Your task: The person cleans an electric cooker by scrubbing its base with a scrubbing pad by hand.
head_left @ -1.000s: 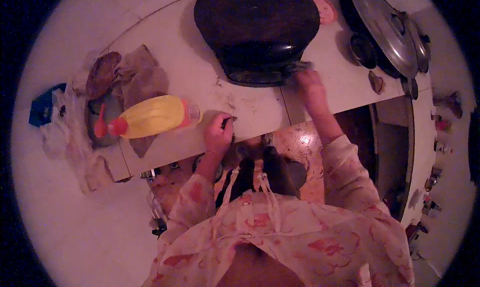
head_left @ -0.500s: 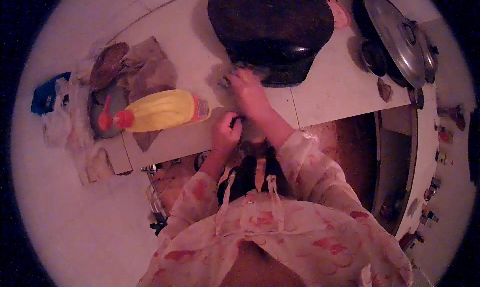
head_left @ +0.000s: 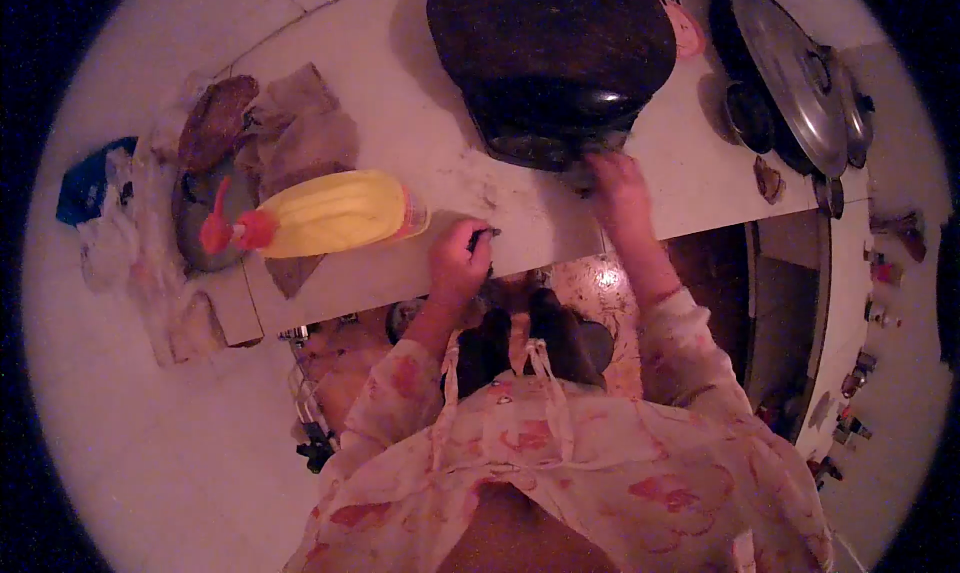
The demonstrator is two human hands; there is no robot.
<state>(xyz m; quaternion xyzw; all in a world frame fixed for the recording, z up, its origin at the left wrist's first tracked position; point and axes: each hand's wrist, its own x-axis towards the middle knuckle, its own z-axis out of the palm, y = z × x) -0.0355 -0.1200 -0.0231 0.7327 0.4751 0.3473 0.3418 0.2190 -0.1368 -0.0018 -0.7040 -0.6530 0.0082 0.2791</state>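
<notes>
My left hand (head_left: 461,258) is closed around a small dark object (head_left: 482,237) at the counter's front edge. My right hand (head_left: 619,188) is closed on a dark greyish cloth or scrubber (head_left: 580,179), blurred, at the front edge of a large black appliance (head_left: 553,63). Dark smudges mark the pale counter (head_left: 530,208) between my hands and the appliance. A yellow bottle (head_left: 335,213) with a red pump lies on its side, left of my left hand.
Brown cloths (head_left: 305,133), a grey bowl (head_left: 205,223) and a clear plastic bag (head_left: 150,293) are at the left. A large metal lid (head_left: 785,63), a small black pan (head_left: 750,116) and a pink item (head_left: 685,30) stand at the right. Below is an open cabinet (head_left: 780,293).
My right hand swept left to the smudged counter, then back right to the appliance's front edge. My left hand stays closed near the counter's edge. The view has shifted slightly.
</notes>
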